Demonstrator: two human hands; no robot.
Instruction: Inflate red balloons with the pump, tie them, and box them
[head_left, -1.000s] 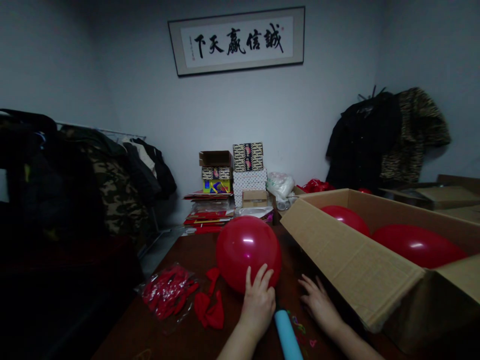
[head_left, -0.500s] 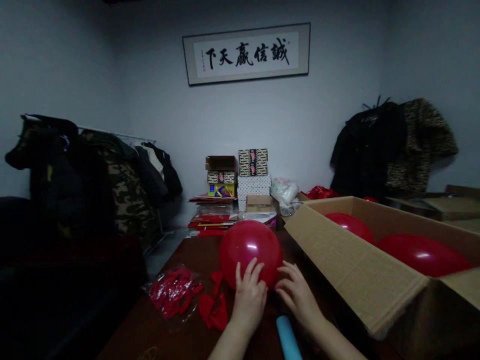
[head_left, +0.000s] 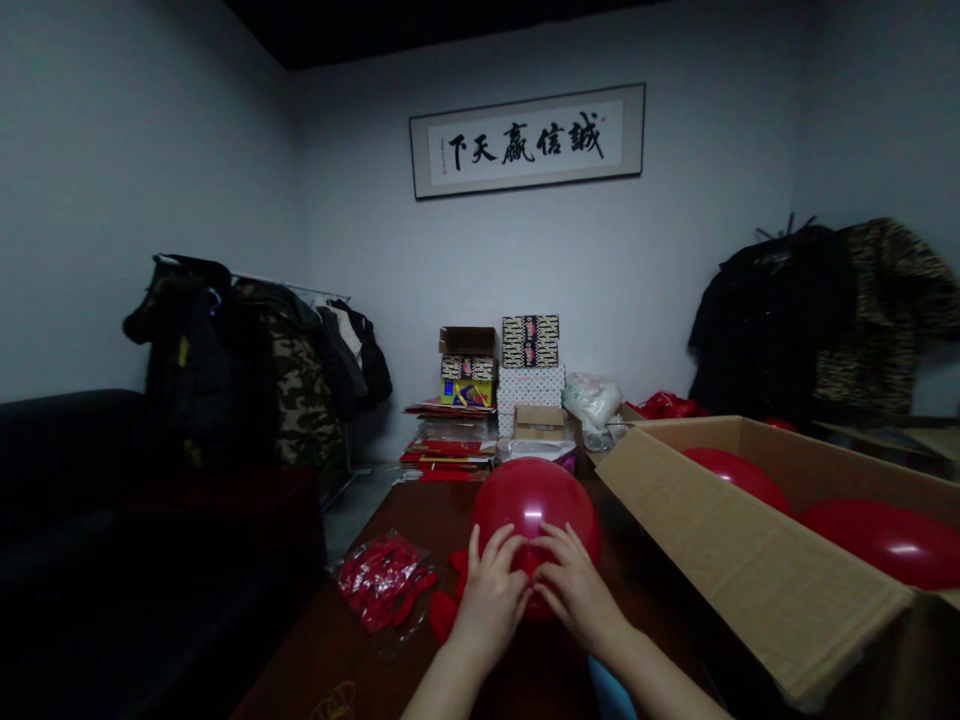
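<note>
An inflated red balloon (head_left: 536,490) stands over the table in front of me, its near side towards my hands. My left hand (head_left: 495,585) and my right hand (head_left: 576,585) meet at its near side, thumbs and forefingers pinched close together at what looks like the balloon's neck. The neck itself is hidden by my fingers. Deflated red balloons (head_left: 442,612) lie left of my left hand, partly covered by it. Below my right forearm shows part of a light blue tube-shaped thing (head_left: 609,690).
A clear bag of red balloons (head_left: 386,580) lies on the brown table (head_left: 300,660). On the right stands an open cardboard box (head_left: 750,560) with large inflated red balloons (head_left: 885,540) inside. Stacked boxes (head_left: 531,390) stand at the back; coats (head_left: 300,390) hang on a rack at left.
My right hand has moved in to join my left at the balloon's near side, and the fingers of both have closed together. The view has tilted up and turned left.
</note>
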